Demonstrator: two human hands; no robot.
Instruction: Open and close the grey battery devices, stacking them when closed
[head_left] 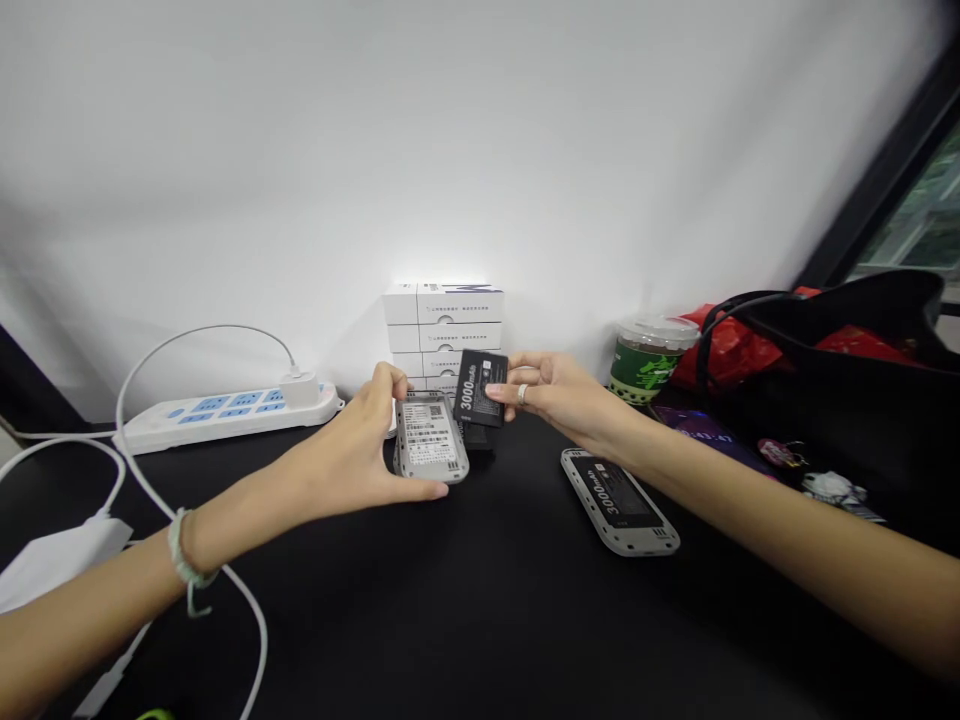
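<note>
My left hand (367,440) grips a small grey device casing (431,437) by its edges, its back off and a printed label with barcodes showing in the bay. Between the thumb and fingers of my right hand (551,395) is a black battery (480,388) marked 3000mAh. The battery is tilted and held just right of the casing, overlapping its upper right edge in view. Below my right forearm a second grey device (637,538) lies on the black table with a 3000mAh battery in its bay. Something dark, partly hidden, lies behind the held battery.
White boxes (461,308) are stacked against the wall. At left are a white power strip (225,415) with a plugged-in charger (300,388), white cables and a white adapter (67,560). At right stand a lidded drink cup (649,355), a phone with a timer (701,430) and a black bag (885,400).
</note>
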